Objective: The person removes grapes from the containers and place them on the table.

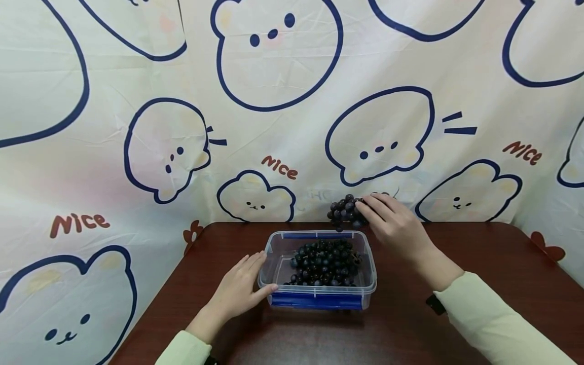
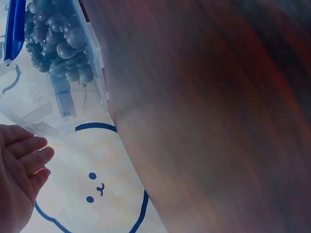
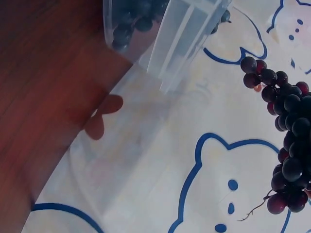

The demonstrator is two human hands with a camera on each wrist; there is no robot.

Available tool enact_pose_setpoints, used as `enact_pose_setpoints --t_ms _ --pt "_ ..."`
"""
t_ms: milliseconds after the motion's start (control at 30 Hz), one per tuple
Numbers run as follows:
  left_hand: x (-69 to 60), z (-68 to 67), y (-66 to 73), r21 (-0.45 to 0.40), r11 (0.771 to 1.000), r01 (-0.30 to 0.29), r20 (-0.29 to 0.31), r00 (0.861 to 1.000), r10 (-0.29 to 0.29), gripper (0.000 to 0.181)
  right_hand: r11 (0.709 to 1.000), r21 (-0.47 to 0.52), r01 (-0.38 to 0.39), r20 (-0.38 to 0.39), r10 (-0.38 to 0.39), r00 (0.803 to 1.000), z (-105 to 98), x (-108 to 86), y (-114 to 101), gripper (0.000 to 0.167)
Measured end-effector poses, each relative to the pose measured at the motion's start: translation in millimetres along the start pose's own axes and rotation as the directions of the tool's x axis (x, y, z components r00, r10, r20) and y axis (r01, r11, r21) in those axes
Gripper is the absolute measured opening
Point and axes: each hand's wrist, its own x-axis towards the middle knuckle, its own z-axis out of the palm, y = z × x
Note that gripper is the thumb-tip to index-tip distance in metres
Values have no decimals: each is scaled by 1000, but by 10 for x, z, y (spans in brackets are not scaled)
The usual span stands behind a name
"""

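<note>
A bunch of dark grapes [image 1: 348, 210] hangs from the fingers of my right hand [image 1: 396, 227], above the back right corner of a clear plastic box [image 1: 365, 299]. More dark grapes [image 1: 325, 263] lie inside the box, mostly in its middle and right. My left hand [image 1: 242, 286] rests against the box's left side, fingers extended and thumb at the front left corner. The left wrist view shows that hand [image 2: 22, 170] with relaxed fingers beside the box. In the right wrist view the held bunch [image 3: 291, 131] shows at the right edge, and the hand itself is out of frame.
The box stands on a dark reddish-brown table [image 1: 410, 324]. A pale cloth [image 1: 283, 132] printed with blue bear outlines hangs behind the table's back edge and at both sides. A blue latch strip [image 1: 315, 301] runs along the box's front.
</note>
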Motion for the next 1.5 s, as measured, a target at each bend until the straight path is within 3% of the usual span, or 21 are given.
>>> enact_pose_setpoints --t_ms 533,967,1167,1300,1500 --pt "5 0 -10 18 999 -29 -15 999 30 78 989 -9 -147 13 147 989 -190 -238 291 30" --pt "9 -5 -9 14 1000 -18 8 1000 17 79 983 -56 -176 5 177 984 -204 -494 429 38" --pt "4 -11 -1 15 1000 -21 4 1000 21 78 979 -85 -183 38 187 982 -172 -628 466 25" --pt "0 -15 6 14 1000 -21 3 1000 21 78 978 -117 -172 88 183 979 -151 -732 488 43" --pt "0 -7 0 19 1000 -22 -2 1000 22 79 978 -147 -150 136 171 976 -96 -871 506 47"
